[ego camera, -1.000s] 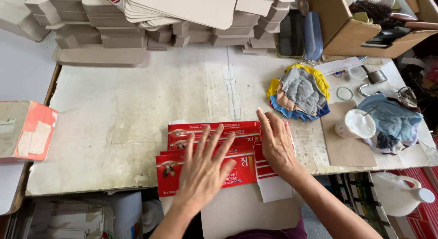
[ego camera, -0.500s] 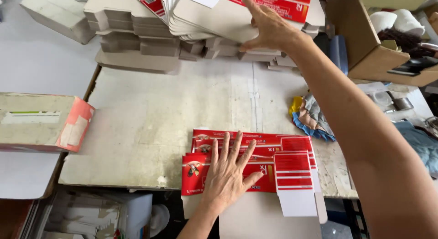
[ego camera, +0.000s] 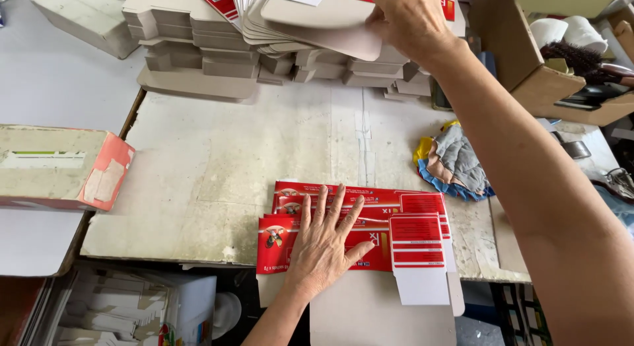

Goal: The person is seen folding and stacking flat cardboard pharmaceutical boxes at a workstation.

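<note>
Head view, left to right:
Worn box: lies at the table's left edge.
Left hand: fingers spread, pressed flat on the red carton blanks at the table's near edge.
Right hand: pinching a grey blank atop the far stack.
Cloth bundle: right of centre.

left hand flat on red cartons, right hand gripping blank
</note>
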